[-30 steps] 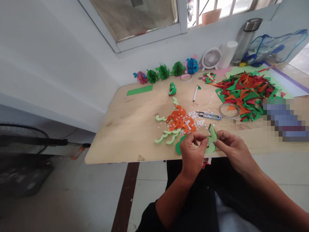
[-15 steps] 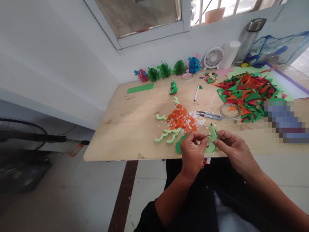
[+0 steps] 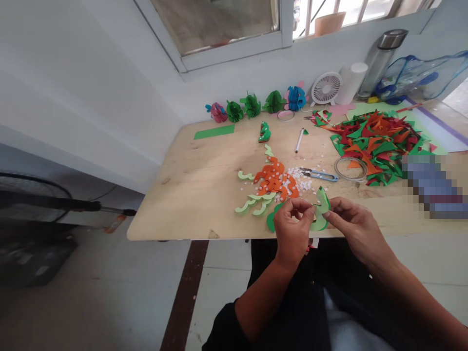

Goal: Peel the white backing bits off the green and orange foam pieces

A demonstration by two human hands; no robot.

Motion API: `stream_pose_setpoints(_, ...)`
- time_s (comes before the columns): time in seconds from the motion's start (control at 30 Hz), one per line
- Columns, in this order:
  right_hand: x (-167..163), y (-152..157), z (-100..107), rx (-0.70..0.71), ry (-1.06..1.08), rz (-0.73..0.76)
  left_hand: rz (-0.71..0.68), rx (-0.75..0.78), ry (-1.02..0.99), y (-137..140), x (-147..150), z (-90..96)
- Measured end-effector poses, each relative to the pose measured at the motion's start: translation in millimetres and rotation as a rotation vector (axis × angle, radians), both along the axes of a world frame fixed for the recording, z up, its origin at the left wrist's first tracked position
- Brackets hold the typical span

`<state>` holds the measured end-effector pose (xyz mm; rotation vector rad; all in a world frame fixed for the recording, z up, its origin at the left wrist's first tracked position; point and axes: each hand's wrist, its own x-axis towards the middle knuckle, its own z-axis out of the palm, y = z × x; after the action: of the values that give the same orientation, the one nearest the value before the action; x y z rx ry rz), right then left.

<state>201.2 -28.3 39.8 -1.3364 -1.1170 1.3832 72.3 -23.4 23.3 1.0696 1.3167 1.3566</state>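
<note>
Pale wooden tabletop (image 3: 197,170) below a plain white wall (image 3: 237,73): two hands, one piece of green paper

Back along the wall stand the folded-paper figures, a pink one with blue tips (image 3: 218,113) at one end, three green ones in the middle and a blue one with pink parts (image 3: 296,99) at the other, with a small white round fan (image 3: 326,88) just beside them and a tall clear bottle with a metal cap (image 3: 378,63) further right. Down to the near edge we go, and there's the action! A light green, curved paper piece (image 3: 323,201), backed with darker green, sits between the two bare hands. The right hand (image 3: 349,219) has it, thumb and fingers closed on its right side. The left hand (image 3: 293,229) is drawn into a tight pinch, thumb to fingertips, right at the piece's inner edge; whether those tips grip the paper or some tiny scrap, I cannot tell. Rounded dark green paper (image 3: 271,222) pokes out beyond the left hand. Just ahead lies a pile of wavy orange paper pieces (image 3: 274,178) dotted with white, wavy pale green strips (image 3: 261,207) fanning out beside it. Tiny white squares (image 3: 304,185) litter the wood next to blue-handled metal snips (image 3: 325,176), and over on the right it's a great heap of red, orange and green paper offcuts (image 3: 380,139), a clear tape ring (image 3: 351,179) at its edge
</note>
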Motion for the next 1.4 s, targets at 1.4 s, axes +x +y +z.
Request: stream_pose_setpoints(1.4, -7, 10, -15, -0.001, 0.119, -0.08, -0.171, -0.022, -0.177, -5, -11, -8.3)
